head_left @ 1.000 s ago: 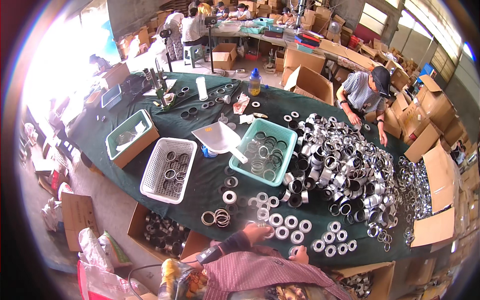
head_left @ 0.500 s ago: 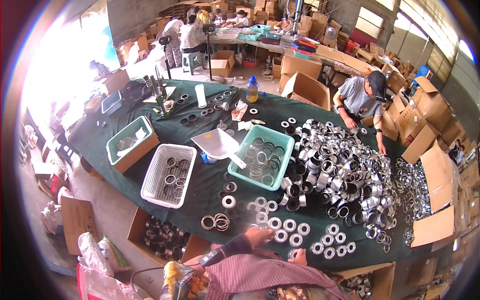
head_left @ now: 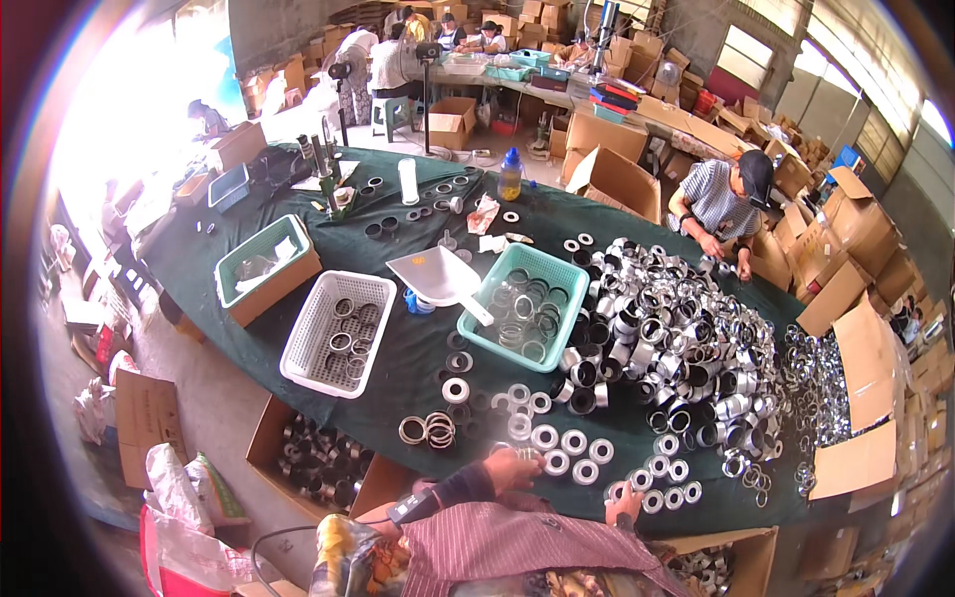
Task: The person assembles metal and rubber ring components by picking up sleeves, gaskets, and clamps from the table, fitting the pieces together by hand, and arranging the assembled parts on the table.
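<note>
the left hand (head_left: 512, 468) pinches a small silver metal ring (head_left: 524, 455) at the green table's near edge (head_left: 418, 358); the right hand (head_left: 625, 502) rests beside white rings (head_left: 572, 443), finger state unclear. a slip could scatter them.

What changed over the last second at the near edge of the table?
Barely anything. The left hand stays at the white rings by the table edge, the right hand rests near more rings. The teal basket, white basket and scoop kept their places; only the view shifted slightly.
</note>
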### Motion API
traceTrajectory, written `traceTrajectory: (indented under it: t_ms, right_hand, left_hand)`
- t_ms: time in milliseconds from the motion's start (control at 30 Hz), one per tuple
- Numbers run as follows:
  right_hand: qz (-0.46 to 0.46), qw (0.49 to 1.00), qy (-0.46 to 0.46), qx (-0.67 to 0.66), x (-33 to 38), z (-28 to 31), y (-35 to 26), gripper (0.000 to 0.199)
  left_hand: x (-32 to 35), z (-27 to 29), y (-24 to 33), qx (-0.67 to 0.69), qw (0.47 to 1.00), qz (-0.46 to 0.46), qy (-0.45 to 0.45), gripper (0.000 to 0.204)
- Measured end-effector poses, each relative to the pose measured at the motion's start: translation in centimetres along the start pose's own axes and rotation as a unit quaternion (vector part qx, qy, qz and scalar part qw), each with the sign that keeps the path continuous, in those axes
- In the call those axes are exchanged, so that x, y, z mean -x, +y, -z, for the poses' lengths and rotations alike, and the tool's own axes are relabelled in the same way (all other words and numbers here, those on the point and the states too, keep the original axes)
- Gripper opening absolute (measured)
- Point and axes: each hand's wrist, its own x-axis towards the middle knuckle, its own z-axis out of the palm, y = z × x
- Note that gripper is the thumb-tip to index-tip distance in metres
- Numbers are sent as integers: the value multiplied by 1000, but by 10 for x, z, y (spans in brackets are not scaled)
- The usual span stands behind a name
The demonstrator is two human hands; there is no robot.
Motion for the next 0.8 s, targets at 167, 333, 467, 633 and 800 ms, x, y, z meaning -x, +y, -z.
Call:
traceTrajectory:
  t_ms: [167, 333, 467, 633, 800]
  right_hand:
    - [78, 994, 77, -25, 5, 37, -61, 75]
    - [162, 756, -295, -561, 36, 86, -162, 62]
    - [189, 752, -345, -528, 43, 94, -188, 68]
    - [203, 737, -361, -534, 47, 94, -187, 70]
    - [155, 718, -396, -552, 54, 113, -199, 74]
  left_hand:
    - [1, -4, 2, -6, 999, -19, -31, 23]
    - [16, -8, 10, 50, 987, -17, -151, 29]
    - [5, -21, 12, 75, 978, -21, -193, 31]
    - [7, -22, 5, 106, 985, 21, -134, 25]
    - [-5, -20, 6, 66, 979, -2, -190, 32]
